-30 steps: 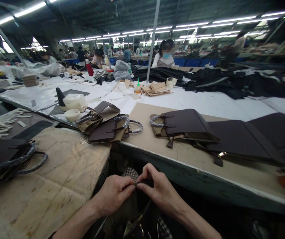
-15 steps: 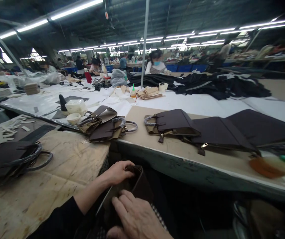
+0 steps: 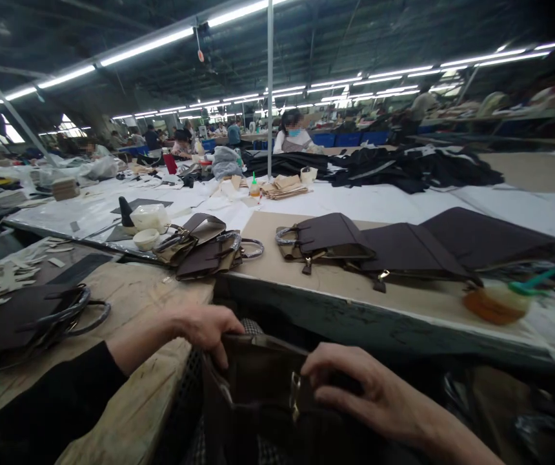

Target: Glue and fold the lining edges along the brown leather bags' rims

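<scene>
I hold a dark brown bag (image 3: 258, 381) low in front of me, just below the edge of the desk (image 3: 151, 290). The fingers of my left hand (image 3: 204, 328) are clamped on its top left corner. My right hand (image 3: 374, 395) grips its right side, fingers closed beside a metal clasp (image 3: 295, 395). Finished bags (image 3: 328, 236) lie further back on the desk.

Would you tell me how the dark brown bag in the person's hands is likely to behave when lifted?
The dark brown bag probably holds its shape: its top edge runs straight between the left hand and right hand. Its metal clasp may add a little weight. The smooth-looking surface could be slightly slippery.
</scene>
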Action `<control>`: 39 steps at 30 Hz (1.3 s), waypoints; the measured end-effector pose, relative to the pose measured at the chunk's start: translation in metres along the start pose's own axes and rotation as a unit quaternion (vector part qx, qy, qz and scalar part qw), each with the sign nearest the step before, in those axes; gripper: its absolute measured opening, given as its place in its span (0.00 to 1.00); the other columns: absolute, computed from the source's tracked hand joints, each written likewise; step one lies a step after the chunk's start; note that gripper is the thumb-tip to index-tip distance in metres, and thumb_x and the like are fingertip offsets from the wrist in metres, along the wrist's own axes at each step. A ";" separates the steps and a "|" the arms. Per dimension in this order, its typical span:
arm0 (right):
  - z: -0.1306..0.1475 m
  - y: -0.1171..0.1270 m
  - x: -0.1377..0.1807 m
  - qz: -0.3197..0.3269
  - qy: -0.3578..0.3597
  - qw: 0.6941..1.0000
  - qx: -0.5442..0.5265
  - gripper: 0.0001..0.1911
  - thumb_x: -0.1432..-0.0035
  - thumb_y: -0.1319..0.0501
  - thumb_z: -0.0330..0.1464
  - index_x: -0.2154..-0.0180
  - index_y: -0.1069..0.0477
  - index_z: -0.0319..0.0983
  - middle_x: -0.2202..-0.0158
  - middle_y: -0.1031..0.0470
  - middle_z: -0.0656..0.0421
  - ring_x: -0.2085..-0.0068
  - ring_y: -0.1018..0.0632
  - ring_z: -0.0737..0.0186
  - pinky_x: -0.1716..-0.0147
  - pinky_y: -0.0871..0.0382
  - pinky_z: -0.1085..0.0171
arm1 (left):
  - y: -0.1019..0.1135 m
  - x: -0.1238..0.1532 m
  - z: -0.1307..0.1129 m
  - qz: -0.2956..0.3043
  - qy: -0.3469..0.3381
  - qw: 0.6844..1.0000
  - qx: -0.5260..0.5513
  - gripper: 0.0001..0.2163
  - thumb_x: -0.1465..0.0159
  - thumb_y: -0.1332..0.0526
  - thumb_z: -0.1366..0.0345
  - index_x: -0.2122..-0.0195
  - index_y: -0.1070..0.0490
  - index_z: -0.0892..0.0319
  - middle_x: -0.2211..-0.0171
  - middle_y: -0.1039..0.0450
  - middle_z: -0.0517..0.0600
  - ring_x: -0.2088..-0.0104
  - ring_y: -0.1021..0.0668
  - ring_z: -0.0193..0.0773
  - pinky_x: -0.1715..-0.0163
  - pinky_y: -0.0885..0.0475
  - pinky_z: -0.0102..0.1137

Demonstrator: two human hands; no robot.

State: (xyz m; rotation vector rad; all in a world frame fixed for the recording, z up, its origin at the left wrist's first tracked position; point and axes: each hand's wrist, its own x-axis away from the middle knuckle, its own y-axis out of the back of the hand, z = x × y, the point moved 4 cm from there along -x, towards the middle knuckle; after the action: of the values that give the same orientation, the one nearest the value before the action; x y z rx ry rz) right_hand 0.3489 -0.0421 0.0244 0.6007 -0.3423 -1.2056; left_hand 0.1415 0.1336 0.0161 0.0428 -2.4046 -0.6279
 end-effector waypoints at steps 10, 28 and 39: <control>-0.053 -0.039 0.038 -0.124 -0.212 0.963 -0.108 0.24 0.43 0.34 0.39 0.45 0.29 0.49 0.46 0.25 0.55 0.47 0.23 0.49 0.52 0.24 0.58 | -0.023 -0.015 0.018 -0.029 0.043 0.996 0.068 0.16 0.52 0.30 0.66 0.60 0.23 0.55 0.69 0.22 0.41 0.70 0.23 0.36 0.76 0.34 0.23; -0.074 -0.049 0.060 -0.207 -0.285 0.885 -0.306 0.15 0.42 0.35 0.39 0.54 0.24 0.43 0.59 0.19 0.59 0.56 0.21 0.53 0.56 0.27 0.62 | -0.015 -0.081 -0.035 -0.051 -0.136 0.988 -0.047 0.15 0.43 0.29 0.59 0.56 0.27 0.52 0.59 0.26 0.43 0.56 0.26 0.39 0.57 0.35 0.27; -0.078 -0.039 0.075 -0.311 -0.219 0.925 0.013 0.06 0.36 0.41 0.30 0.57 0.29 0.44 0.43 0.28 0.53 0.45 0.24 0.55 0.48 0.26 0.59 | -0.022 -0.108 -0.049 0.033 -0.212 0.974 -0.067 0.05 0.40 0.31 0.58 0.67 0.21 0.51 0.44 0.29 0.43 0.46 0.28 0.42 0.45 0.38 0.31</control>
State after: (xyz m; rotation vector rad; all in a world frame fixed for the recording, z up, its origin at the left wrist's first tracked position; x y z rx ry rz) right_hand 0.3868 -0.1024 -0.0663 0.4666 -0.5690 -1.9623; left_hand 0.2540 0.1126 -0.0235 -0.2522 -2.7479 -0.8358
